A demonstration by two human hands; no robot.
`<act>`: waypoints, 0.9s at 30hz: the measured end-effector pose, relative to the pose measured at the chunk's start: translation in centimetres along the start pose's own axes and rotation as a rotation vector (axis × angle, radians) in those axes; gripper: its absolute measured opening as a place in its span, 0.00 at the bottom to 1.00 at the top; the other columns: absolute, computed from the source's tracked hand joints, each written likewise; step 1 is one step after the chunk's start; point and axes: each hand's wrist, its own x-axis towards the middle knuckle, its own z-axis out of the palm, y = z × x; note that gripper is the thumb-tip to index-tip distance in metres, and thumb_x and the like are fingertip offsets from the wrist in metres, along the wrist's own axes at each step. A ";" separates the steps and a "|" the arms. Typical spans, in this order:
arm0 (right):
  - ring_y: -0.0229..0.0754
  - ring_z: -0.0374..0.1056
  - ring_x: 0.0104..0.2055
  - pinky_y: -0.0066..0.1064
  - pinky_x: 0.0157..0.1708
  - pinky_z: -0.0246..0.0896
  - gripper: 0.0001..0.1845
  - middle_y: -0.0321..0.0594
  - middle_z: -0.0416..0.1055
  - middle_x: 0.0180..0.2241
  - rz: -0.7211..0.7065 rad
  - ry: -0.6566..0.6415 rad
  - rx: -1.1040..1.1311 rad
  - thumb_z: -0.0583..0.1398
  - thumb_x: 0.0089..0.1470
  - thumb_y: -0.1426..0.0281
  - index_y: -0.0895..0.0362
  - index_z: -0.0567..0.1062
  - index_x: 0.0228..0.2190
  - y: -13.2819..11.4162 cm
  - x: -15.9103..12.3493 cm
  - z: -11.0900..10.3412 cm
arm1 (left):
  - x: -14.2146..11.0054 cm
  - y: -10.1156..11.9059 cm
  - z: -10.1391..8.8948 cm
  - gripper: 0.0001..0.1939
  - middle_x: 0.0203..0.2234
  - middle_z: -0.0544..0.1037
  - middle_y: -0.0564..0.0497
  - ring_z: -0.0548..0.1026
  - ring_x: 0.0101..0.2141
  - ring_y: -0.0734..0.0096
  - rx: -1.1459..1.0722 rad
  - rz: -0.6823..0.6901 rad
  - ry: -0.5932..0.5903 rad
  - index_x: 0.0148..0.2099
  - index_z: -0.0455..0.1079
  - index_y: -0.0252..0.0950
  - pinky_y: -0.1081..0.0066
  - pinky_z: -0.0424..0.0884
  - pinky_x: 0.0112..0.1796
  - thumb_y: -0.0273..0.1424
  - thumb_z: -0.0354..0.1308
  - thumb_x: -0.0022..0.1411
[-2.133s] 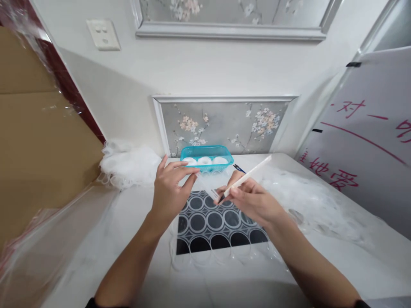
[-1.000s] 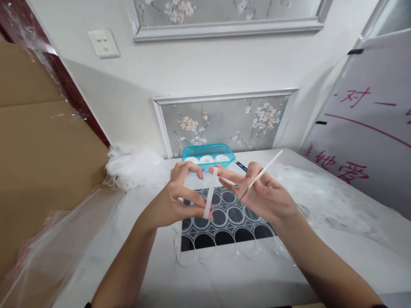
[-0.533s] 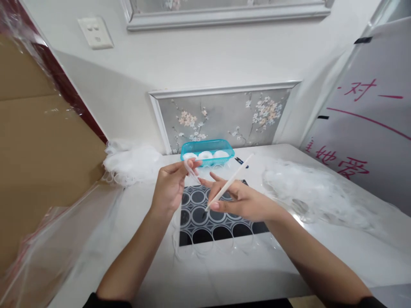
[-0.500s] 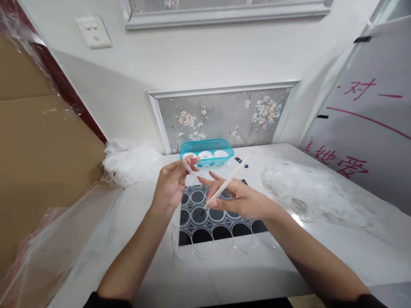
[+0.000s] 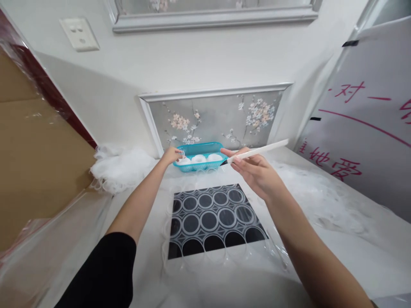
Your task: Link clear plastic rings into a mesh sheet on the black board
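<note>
My left hand (image 5: 171, 156) reaches over the left end of a turquoise plastic basket (image 5: 201, 147). Its fingertips pinch a small, pale, ring-like piece (image 5: 183, 154), only partly visible. Inside the basket lie white round rolls (image 5: 199, 158) in a row. Over the basket's right end, my right hand (image 5: 253, 169) grips a slim white pen-like stick (image 5: 263, 149) with a dark pointed tip, which points down and left. Nearer me, a black sheet (image 5: 208, 220) lies under clear plastic with rows of pale circles.
A heap of thin white rings (image 5: 123, 164) sits at the back left of the white table (image 5: 199, 286). More clear-white pieces (image 5: 321, 201) spread across the right side. Cardboard (image 5: 38, 149) stands left; a whiteboard (image 5: 359, 119) with red writing leans right.
My left hand has gone from above the black sheet forward to the basket. My right hand has lifted away from the sheet, with the stick now tilted flatter. The view has shifted slightly.
</note>
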 end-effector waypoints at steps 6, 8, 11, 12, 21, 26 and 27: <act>0.46 0.61 0.59 0.46 0.60 0.50 0.08 0.35 0.75 0.41 0.028 -0.013 0.065 0.65 0.49 0.63 0.52 0.72 0.26 -0.6 0.1 -1.0 | 2.7 0.0 1.2 0.12 0.41 0.74 0.47 0.74 0.41 0.66 0.416 -0.047 -0.145 0.45 0.69 0.31 0.61 0.71 0.42 0.35 0.57 0.64; 0.46 0.61 0.59 0.45 0.60 0.50 0.07 0.35 0.76 0.38 0.025 -0.021 0.070 0.65 0.49 0.64 0.52 0.73 0.26 -0.7 0.1 -1.0 | 3.0 -0.1 1.3 0.13 0.42 0.73 0.47 0.73 0.42 0.65 0.505 -0.042 -0.180 0.46 0.69 0.31 0.60 0.71 0.43 0.35 0.57 0.64; 0.45 0.61 0.59 0.43 0.59 0.52 0.07 0.34 0.75 0.33 0.021 -0.026 0.050 0.65 0.49 0.64 0.52 0.73 0.25 -0.9 0.0 -0.8 | 3.0 -0.1 1.5 0.13 0.43 0.73 0.47 0.73 0.42 0.64 0.590 -0.005 -0.235 0.46 0.69 0.32 0.60 0.71 0.43 0.35 0.56 0.65; 0.46 0.61 0.58 0.43 0.59 0.53 0.07 0.34 0.75 0.32 0.017 -0.026 0.035 0.65 0.49 0.64 0.52 0.73 0.25 -0.9 0.0 -0.8 | 3.0 0.0 1.6 0.13 0.42 0.73 0.47 0.73 0.42 0.64 0.607 0.012 -0.252 0.46 0.70 0.32 0.60 0.71 0.44 0.36 0.56 0.65; 0.48 0.63 0.57 0.44 0.56 0.57 0.09 0.34 0.73 0.31 -0.014 -0.009 -0.090 0.65 0.48 0.61 0.51 0.73 0.25 -0.6 -0.2 -0.6 | 2.2 0.3 1.1 0.12 0.43 0.74 0.47 0.72 0.45 0.63 0.690 0.104 -0.245 0.44 0.70 0.32 0.58 0.68 0.47 0.36 0.57 0.64; 0.47 0.65 0.54 0.44 0.56 0.57 0.09 0.35 0.75 0.38 0.027 -0.036 -0.134 0.64 0.49 0.60 0.52 0.74 0.27 -0.4 -1.0 0.4 | 0.5 0.1 0.9 0.09 0.38 0.77 0.47 0.74 0.42 0.64 0.616 0.176 -0.208 0.39 0.73 0.32 0.61 0.67 0.46 0.33 0.59 0.61; 0.46 0.66 0.53 0.44 0.56 0.56 0.09 0.36 0.75 0.40 0.053 -0.056 -0.157 0.64 0.50 0.60 0.52 0.75 0.28 0.0 -1.6 1.0 | -0.2 0.2 0.8 0.08 0.39 0.77 0.47 0.74 0.43 0.63 0.590 0.200 -0.171 0.39 0.74 0.33 0.63 0.66 0.47 0.31 0.58 0.60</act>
